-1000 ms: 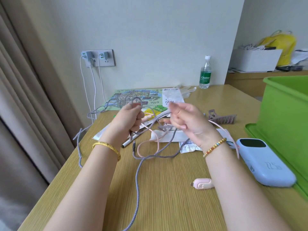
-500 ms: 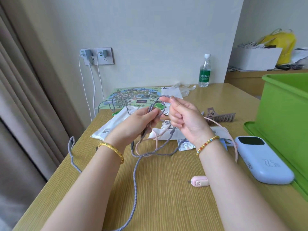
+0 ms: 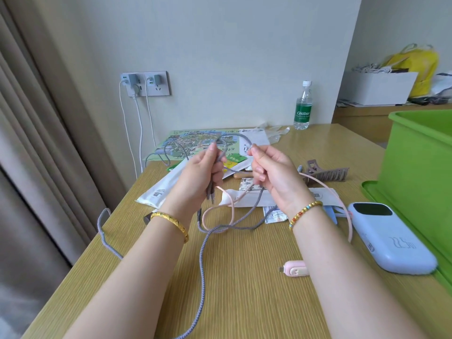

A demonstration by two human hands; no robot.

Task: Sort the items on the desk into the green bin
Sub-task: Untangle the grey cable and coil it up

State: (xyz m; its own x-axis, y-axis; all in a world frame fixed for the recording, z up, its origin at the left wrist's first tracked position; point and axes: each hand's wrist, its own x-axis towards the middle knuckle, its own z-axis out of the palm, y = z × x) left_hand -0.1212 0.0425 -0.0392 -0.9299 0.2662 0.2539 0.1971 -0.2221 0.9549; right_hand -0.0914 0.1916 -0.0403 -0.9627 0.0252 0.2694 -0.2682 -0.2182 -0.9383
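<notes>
Snagging risk — left hand (image 3: 195, 177) and right hand (image 3: 274, 174) both pinching grey braided cable (image 3: 203, 253), seemingly tangled with pink cord (image 3: 231, 211) below.

A white socket (image 3: 162, 90) sits on the pale wall (image 3: 232, 45). Two grey chargers are plugged into the socket, one on its left half (image 3: 132, 79) and one on its right half (image 3: 156, 79). White cables (image 3: 140, 123) hang straight down from the socket along the wall. Left of the socket a beige curtain (image 3: 36, 143) falls in long folds. Far right of the socket stands a wooden shelf (image 3: 362, 113), carrying a white box (image 3: 376, 88) with a yellow bag (image 3: 420, 67) just behind it.
</notes>
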